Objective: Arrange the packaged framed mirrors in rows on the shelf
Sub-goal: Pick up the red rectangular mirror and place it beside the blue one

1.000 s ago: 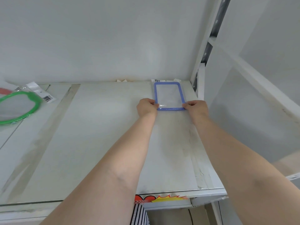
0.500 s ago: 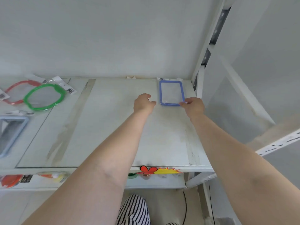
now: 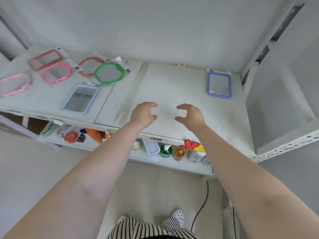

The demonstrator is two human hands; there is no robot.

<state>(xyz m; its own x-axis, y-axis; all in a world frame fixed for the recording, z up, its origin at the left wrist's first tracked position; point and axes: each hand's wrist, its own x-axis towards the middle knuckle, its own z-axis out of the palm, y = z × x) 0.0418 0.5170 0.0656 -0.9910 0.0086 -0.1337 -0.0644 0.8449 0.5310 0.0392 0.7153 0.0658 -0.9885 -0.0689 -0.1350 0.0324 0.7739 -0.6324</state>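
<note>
A blue rectangular framed mirror (image 3: 219, 84) lies flat in its clear wrap at the back right corner of the white shelf (image 3: 172, 87). My left hand (image 3: 144, 114) and my right hand (image 3: 189, 114) hover over the shelf's front middle, fingers loosely curled, holding nothing, well short of that mirror. On the shelf's left lie several more packaged mirrors: a green round one (image 3: 109, 72), a light blue rectangular one (image 3: 80, 99), a red wavy one (image 3: 90, 66), a red rectangular one (image 3: 45, 59) and two pink ovals (image 3: 57, 72) (image 3: 15, 84).
A white upright and side panel (image 3: 276, 104) close off the shelf on the right. The lower shelf (image 3: 169, 163) holds bottles and small goods, among them a green pump bottle (image 3: 165, 150). A black cable (image 3: 201, 207) runs across the floor.
Both hands let go of the blue mirror and drew back toward the shelf's front. The view pulled back and swung left, bringing the other mirrors and the lower shelf into sight.
</note>
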